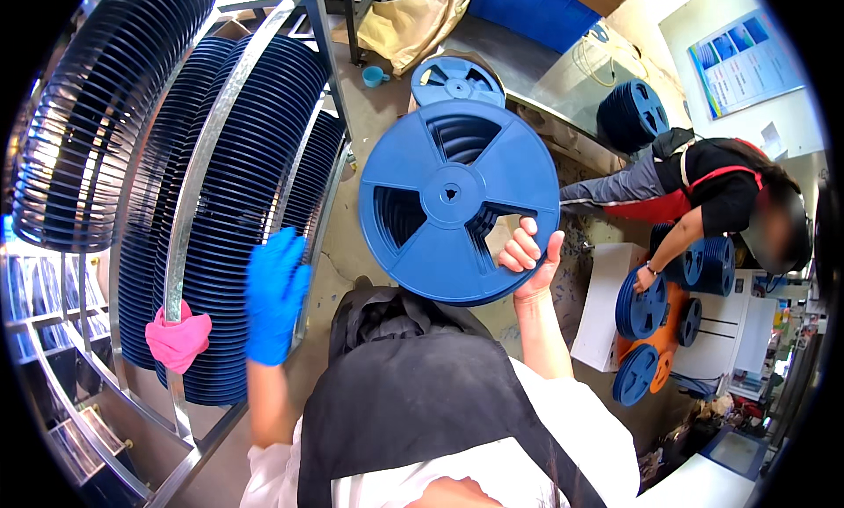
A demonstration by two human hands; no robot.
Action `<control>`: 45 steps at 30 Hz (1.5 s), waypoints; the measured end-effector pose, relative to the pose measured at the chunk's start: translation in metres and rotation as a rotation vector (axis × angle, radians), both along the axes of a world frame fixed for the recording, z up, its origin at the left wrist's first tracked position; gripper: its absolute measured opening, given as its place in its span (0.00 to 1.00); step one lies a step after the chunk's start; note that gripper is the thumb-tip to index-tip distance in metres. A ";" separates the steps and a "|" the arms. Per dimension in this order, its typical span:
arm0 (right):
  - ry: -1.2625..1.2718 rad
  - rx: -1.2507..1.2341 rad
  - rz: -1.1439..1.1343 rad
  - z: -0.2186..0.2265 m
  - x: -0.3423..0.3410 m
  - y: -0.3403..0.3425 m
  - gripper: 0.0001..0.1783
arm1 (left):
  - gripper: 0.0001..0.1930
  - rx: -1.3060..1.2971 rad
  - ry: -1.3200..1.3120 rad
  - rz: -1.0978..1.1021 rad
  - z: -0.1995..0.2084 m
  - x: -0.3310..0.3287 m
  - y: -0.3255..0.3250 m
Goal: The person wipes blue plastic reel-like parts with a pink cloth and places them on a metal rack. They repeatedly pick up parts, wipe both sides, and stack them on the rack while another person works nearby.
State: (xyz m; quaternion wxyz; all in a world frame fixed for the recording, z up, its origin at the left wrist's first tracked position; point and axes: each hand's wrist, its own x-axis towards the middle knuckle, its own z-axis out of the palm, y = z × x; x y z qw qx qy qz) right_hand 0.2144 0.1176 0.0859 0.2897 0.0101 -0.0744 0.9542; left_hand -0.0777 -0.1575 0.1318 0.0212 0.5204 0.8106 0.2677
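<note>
A stack of blue plastic reels [451, 190] with wide window cut-outs faces me in the middle. My bare right hand [534, 262] grips it at the lower right, fingers curled into one window and thumb at the rim. On the left, my left hand [276, 293] wears a blue glove. Its fingers are stretched out, next to the long rows of dark blue reels [251, 174] standing on edge in a metal rack [189, 187]. Whether the glove touches those reels, I cannot tell. Behind the held stack, another blue reel [457, 82] shows in part.
A pink cloth [178, 339] is tied round a rack bar. A co-worker [703, 183] at the right bends over blue reels [642, 306] by an orange part [673, 332]. More reels [633, 115] stand on the far bench. A teal cup [374, 76] is on the floor.
</note>
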 end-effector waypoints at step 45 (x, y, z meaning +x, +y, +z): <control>-0.170 0.101 -0.240 0.028 0.025 -0.037 0.22 | 0.45 0.745 -2.632 -0.631 -0.053 0.014 0.037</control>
